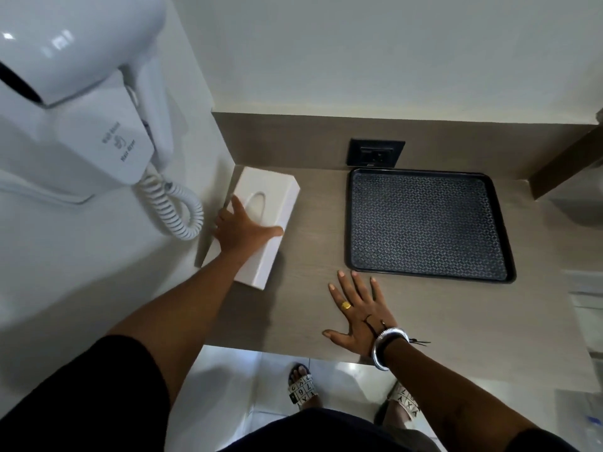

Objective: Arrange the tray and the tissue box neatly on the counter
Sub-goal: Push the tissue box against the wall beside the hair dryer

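A white tissue box with an oval slot lies on the grey wood-look counter, at the left against the wall and slightly angled. My left hand grips its top, thumb on the right edge and fingers over the left edge. A black tray with a patterned inside sits empty at the back right of the counter, close to the backsplash. My right hand rests flat on the counter with fingers spread, just in front of the tray's near-left corner and not touching it.
A white wall-mounted hair dryer with a coiled cord hangs on the left wall next to the tissue box. A black power socket sits in the backsplash behind the tray. The counter's front edge runs above my sandalled feet.
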Motion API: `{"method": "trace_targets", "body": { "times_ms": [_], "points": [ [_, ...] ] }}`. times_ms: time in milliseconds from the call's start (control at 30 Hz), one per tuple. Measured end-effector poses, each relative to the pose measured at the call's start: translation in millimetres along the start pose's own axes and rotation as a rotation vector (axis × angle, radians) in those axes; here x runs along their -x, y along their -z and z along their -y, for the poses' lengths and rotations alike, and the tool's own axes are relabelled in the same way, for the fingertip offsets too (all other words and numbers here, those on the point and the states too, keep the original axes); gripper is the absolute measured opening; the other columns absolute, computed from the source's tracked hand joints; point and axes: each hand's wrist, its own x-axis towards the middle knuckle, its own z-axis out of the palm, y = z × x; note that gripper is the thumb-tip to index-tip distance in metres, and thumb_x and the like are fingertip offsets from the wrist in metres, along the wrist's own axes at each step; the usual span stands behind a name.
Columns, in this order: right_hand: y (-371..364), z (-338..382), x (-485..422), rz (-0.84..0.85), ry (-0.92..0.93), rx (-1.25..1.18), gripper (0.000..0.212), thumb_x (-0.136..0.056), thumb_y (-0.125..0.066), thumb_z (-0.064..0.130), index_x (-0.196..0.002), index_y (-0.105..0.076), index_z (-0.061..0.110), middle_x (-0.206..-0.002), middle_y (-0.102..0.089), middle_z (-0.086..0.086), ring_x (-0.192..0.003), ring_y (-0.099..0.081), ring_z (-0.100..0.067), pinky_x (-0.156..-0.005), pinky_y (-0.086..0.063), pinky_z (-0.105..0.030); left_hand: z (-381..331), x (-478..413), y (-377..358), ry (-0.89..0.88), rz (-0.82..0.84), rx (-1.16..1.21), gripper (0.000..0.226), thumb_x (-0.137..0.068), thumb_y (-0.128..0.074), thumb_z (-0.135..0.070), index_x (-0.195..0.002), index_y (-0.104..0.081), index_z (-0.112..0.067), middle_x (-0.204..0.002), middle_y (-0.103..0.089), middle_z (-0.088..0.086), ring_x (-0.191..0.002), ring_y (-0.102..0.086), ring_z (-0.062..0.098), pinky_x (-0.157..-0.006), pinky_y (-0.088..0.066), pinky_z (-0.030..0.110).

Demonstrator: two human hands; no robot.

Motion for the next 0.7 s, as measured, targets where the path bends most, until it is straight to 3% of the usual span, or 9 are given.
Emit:
{"method": "trace_targets", "body": {
  "times_ms": [333,567,700],
  "points": [
    [-3.4,-3.1,-0.9,0.011,-0.009,-0.013,0.095,-0.08,-0.034,0.082,-0.156,-0.018,0.026,-0.166,-0.006,-0.007,-0.151,-0.004,-0.034,-0.119,-0.007,-0.062,-12.6,-36.1,-11.2,0.231,-0.024,0.046,0.137,-0.047,-0.076,-0.072,-0.154,-0.009,-0.018,-0.151,-0.025,0.029,-0.141,-0.024,0.046,-0.117,-0.018,0.057],
    [-7.8,-4.4,-3.4,0.007,0.0,-0.032,0.094,-0.079,-0.04,0.081,-0.153,-0.027,0.025,-0.164,-0.017,-0.009,-0.149,-0.014,-0.036,-0.116,-0.009,-0.061,-5.8,-36.4,-23.5,0.205,-0.091,-0.023,0.131,-0.048,-0.075,-0.076,-0.151,-0.019,-0.017,-0.145,-0.035,0.029,-0.135,-0.032,0.046,-0.113,-0.024,0.056],
    [-8.4,-5.4,-4.8,0.001,0.001,-0.014,0.091,-0.08,-0.041,0.078,-0.152,-0.028,0.024,-0.163,-0.02,-0.01,-0.148,-0.017,-0.037,-0.116,-0.007,-0.06,-6.2,-21.6,-29.1,0.126,-0.166,0.012,0.12,-0.063,-0.061,-0.08,-0.152,-0.021,-0.01,-0.154,-0.028,0.027,-0.144,-0.023,0.044,-0.119,-0.016,0.058]
  ]
}}
